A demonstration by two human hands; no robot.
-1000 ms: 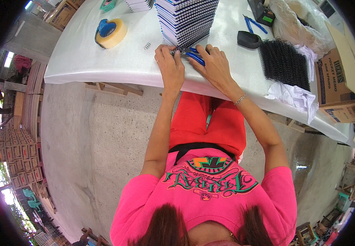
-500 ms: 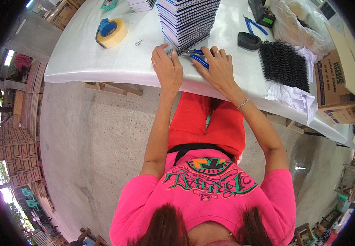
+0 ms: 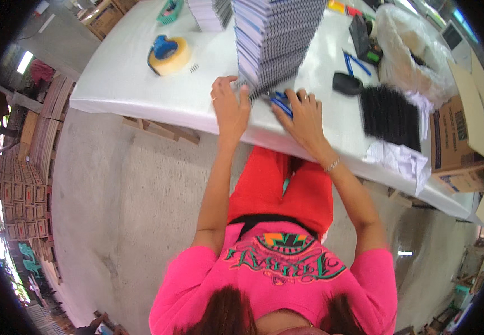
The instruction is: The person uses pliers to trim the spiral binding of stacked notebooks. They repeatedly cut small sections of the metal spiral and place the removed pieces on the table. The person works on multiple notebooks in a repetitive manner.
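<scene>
A tall stack of spiral notebooks (image 3: 278, 42), with dark coils along its edges, stands on the white-covered table (image 3: 124, 92). My left hand (image 3: 231, 109) is at the stack's lower near corner, fingers curled round the end of a dark spiral coil (image 3: 251, 96); motion blur partly hides the grip. Blue-handled cutting pliers (image 3: 281, 104) are in my right hand (image 3: 304, 118), fingers wrapped over the handles. Their jaws point left at the coil by the stack's bottom; whether they touch it is unclear.
Left of the stack are a tape roll (image 3: 172, 60), a loose coil piece (image 3: 194, 68) and a green basket (image 3: 169, 12). To the right lie other blue pliers (image 3: 358, 64), a black holder (image 3: 347, 84), black coils (image 3: 390, 118), a plastic bag (image 3: 415, 50) and a cardboard box (image 3: 455, 139).
The view has shifted, so the table and stack appear lower and further right. Both hands remain at the stack's lower corner, with the pliers still in the right hand.
</scene>
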